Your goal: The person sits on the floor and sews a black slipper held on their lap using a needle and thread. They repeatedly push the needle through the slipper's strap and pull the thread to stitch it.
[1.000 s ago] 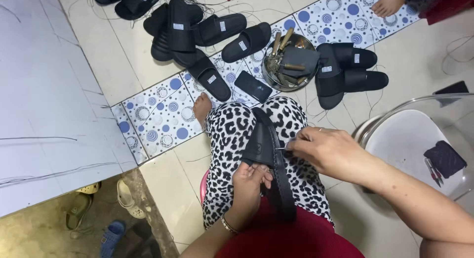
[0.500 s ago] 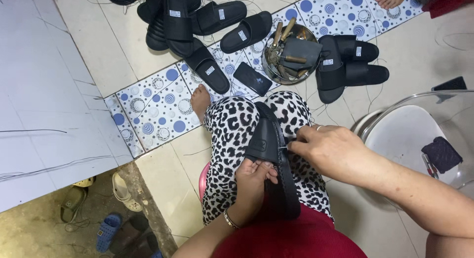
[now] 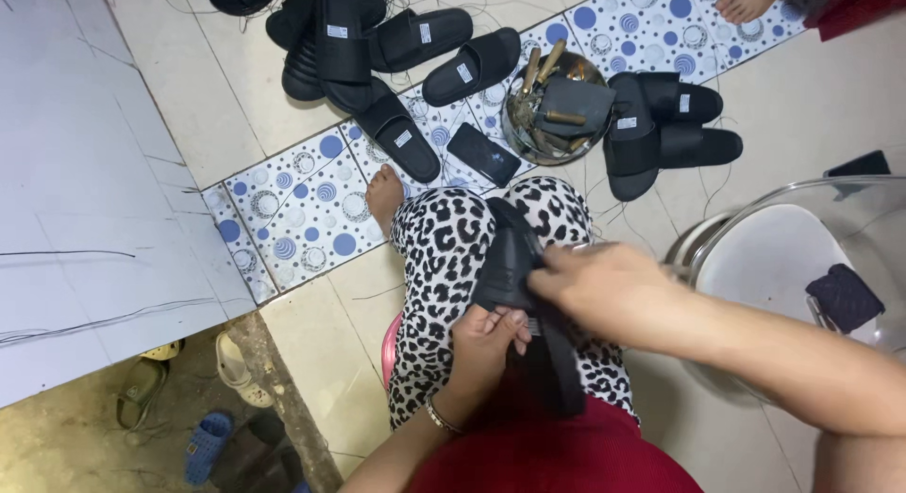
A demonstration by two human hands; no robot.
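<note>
Left hand (image 3: 486,337) clenches the black rubber slide sandal (image 3: 514,267) steady on the leopard-print lap (image 3: 444,267); right hand (image 3: 595,284), at three o'clock, pinches its strap, fingers closed.

The left hand (image 3: 486,334) is held low over the lap, fingers curled shut in a grip, wrist bent upward. The right hand (image 3: 604,284) is reached across from the right, forearm extended, fingers pinched and blurred.

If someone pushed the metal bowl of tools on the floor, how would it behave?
The metal bowl would probably slide on the smooth tiles. It looks heavy, packed with wooden-handled tools. Those tools stick out over the rim, so a hard shove might spill them.
</note>
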